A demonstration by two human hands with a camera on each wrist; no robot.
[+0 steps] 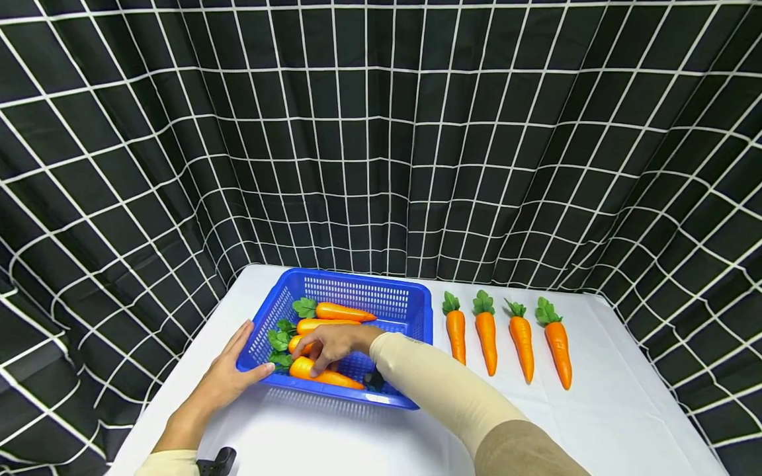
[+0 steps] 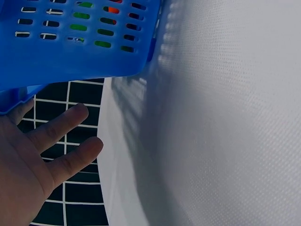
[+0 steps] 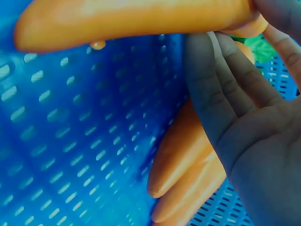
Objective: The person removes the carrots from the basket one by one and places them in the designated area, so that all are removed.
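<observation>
A blue perforated plastic basket (image 1: 357, 276) holds several orange carrots with green leafy tops. Inside it, my right hand (image 1: 335, 341) grips the front carrot (image 1: 336, 378) between thumb and fingers. In the right wrist view that carrot (image 3: 131, 23) lies across the top, with fingertips under its thick end; other carrots (image 3: 183, 155) lie beneath the hand. My left hand (image 1: 229, 378) is at the basket's left front corner, the thumb tip at the rim. Seen from the left wrist, the fingers of this hand (image 2: 42, 155) are spread and fairly straight beside the basket's wall (image 2: 84, 61).
Right of the basket, several carrots (image 1: 487, 334) lie in a row on the white tablecloth (image 1: 619, 383), leaves toward the back. A black curtain with a white grid (image 1: 381, 145) surrounds the table at the back and sides. A dark object (image 1: 374, 379) shows inside the basket under my right forearm.
</observation>
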